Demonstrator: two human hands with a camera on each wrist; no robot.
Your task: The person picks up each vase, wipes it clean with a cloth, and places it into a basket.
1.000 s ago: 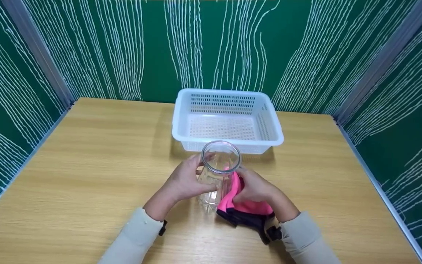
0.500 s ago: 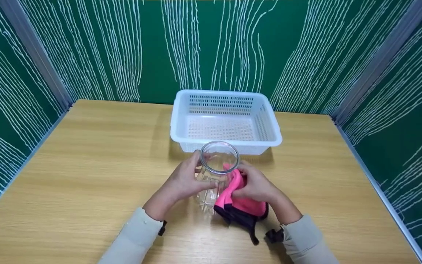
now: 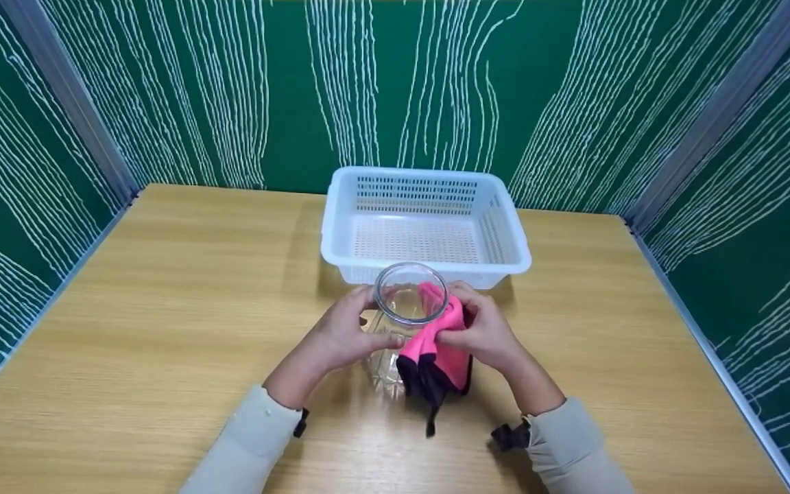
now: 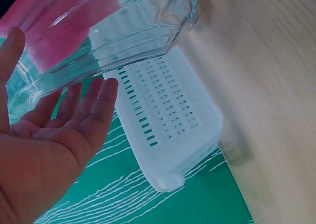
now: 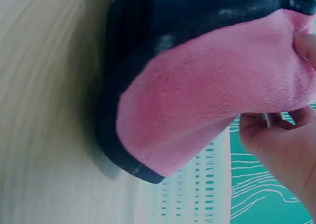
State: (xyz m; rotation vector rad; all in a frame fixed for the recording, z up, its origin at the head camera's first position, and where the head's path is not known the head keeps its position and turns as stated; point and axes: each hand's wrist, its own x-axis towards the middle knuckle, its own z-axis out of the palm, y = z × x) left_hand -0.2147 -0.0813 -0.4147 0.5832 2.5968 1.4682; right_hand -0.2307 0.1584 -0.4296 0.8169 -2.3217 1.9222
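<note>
A clear glass jar (image 3: 382, 367), wide-mouthed and ribbed, stands upright on the table in the head view. My left hand (image 3: 337, 336) holds its left side, thumb in front and fingers behind; the left wrist view shows the jar (image 4: 133, 43) between thumb and fingers of this hand (image 4: 59, 145). Pink cloth (image 3: 439, 343) with a dark edge and dark reverse lies against the jar's right side. My right hand (image 3: 487, 333) pinches it near the rim. Seen from the right wrist, the cloth (image 5: 197, 85) hangs in folds from the right hand (image 5: 291, 155); the jar is hidden there.
Just behind the jar sits a white perforated plastic basket (image 3: 426, 266) with nothing inside. Green panels (image 3: 546, 82) with white wavy lines enclose the wooden table (image 3: 196, 288) at the back and sides.
My right hand has moved up along the jar's side with the cloth, whose dark lower end has swung left and now hangs down. The left hand and jar stay nearly in place.
</note>
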